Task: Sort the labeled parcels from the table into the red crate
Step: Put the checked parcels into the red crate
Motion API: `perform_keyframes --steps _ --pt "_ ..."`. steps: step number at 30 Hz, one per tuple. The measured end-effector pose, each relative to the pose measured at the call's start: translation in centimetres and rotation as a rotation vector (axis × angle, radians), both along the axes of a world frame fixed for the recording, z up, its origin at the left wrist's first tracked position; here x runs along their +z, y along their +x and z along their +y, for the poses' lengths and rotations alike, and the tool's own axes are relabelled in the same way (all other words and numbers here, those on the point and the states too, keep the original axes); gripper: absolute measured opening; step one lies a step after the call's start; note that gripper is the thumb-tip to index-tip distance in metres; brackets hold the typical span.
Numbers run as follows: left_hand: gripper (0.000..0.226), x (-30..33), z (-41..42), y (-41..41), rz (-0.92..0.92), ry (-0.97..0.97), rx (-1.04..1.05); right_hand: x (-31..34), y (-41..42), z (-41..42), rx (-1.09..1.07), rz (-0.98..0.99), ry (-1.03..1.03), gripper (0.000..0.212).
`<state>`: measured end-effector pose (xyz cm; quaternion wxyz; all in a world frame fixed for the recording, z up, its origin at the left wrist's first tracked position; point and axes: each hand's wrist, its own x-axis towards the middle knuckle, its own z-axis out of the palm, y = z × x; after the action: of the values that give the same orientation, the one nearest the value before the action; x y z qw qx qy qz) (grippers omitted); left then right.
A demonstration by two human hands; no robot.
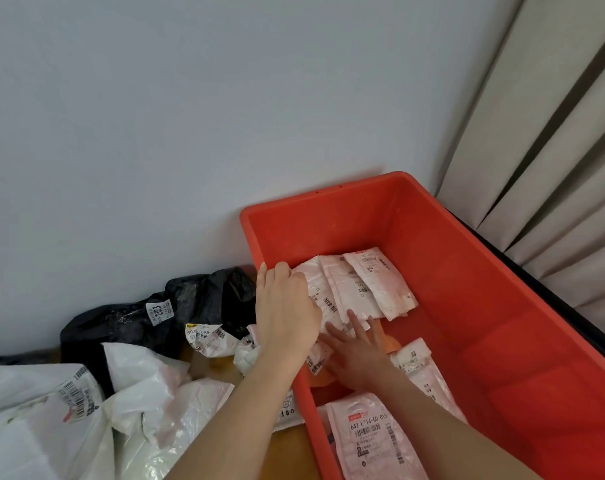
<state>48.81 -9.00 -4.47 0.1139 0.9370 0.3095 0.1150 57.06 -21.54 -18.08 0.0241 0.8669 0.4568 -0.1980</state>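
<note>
The red crate [467, 278] stands at the right and holds several pale pink labeled parcels. Both my hands reach into it. My left hand [285, 310] hangs over the crate's left rim, its fingers curled on the edge of a pink parcel [332, 299] at the far end. My right hand [358, 351] lies flat with fingers spread, pressing on the near end of the same stack. Another pink parcel [374, 438] with a barcode label lies at the crate's near end. White parcels [145, 410] and a black labeled parcel [138, 320] lie on the table to the left.
A plain wall stands right behind the table and crate. Beige curtains [554, 150] hang at the right, close beside the crate's far side. A strip of brown tabletop [287, 452] shows between the white parcels and the crate.
</note>
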Motion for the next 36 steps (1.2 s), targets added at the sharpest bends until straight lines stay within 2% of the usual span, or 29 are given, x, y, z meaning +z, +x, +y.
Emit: perform_keyframes --steps 3,5,7,9,14,19,21,24,26,29,32,34,36 --pt "0.012 0.0 0.0 -0.1 -0.002 -0.015 0.003 0.1 -0.6 0.7 0.001 0.035 -0.012 0.057" --pt "0.011 0.0 -0.1 -0.1 -0.003 -0.008 0.001 0.8 -0.1 0.8 -0.021 0.059 0.062 0.053" --pt "0.012 0.0 -0.1 0.0 -0.002 -0.006 0.002 1.4 0.7 0.7 -0.031 0.021 0.136 0.049" --pt "0.014 0.0 -0.1 0.0 0.000 -0.006 0.001 1.5 1.5 0.3 -0.058 -0.035 0.114 0.049" --pt "0.015 -0.1 0.0 0.1 -0.019 -0.004 0.005 0.6 3.1 -0.8 -0.379 0.032 0.132 0.054" --pt "0.015 -0.1 -0.1 0.1 -0.010 0.004 0.002 0.6 2.8 -1.3 -0.230 -0.062 0.123 0.051" --pt "0.015 -0.1 -0.1 0.1 -0.012 0.000 0.003 0.6 2.6 -1.1 -0.288 -0.011 0.134 0.058" --pt "0.014 -0.2 -0.1 0.1 -0.012 0.007 0.005 0.4 2.1 -1.0 -0.293 0.025 0.300 0.050" --pt "0.014 -0.2 0.0 0.2 -0.013 0.013 0.009 0.7 1.5 -1.1 -0.180 -0.028 0.409 0.041" --pt "0.015 -0.2 0.0 0.2 -0.009 0.013 0.011 1.0 0.3 -1.2 0.005 0.008 0.286 0.043" --pt "0.013 -0.3 -0.1 0.1 -0.028 0.005 0.012 0.5 -0.5 -1.4 -0.049 0.103 0.068 0.061" --pt "0.012 -0.3 0.0 0.1 -0.038 0.000 0.013 0.2 -0.6 -1.1 -0.067 0.130 -0.015 0.071" --pt "0.012 -0.3 0.0 0.0 -0.028 0.003 0.006 0.2 -0.3 -0.4 -0.064 0.120 -0.049 0.072"
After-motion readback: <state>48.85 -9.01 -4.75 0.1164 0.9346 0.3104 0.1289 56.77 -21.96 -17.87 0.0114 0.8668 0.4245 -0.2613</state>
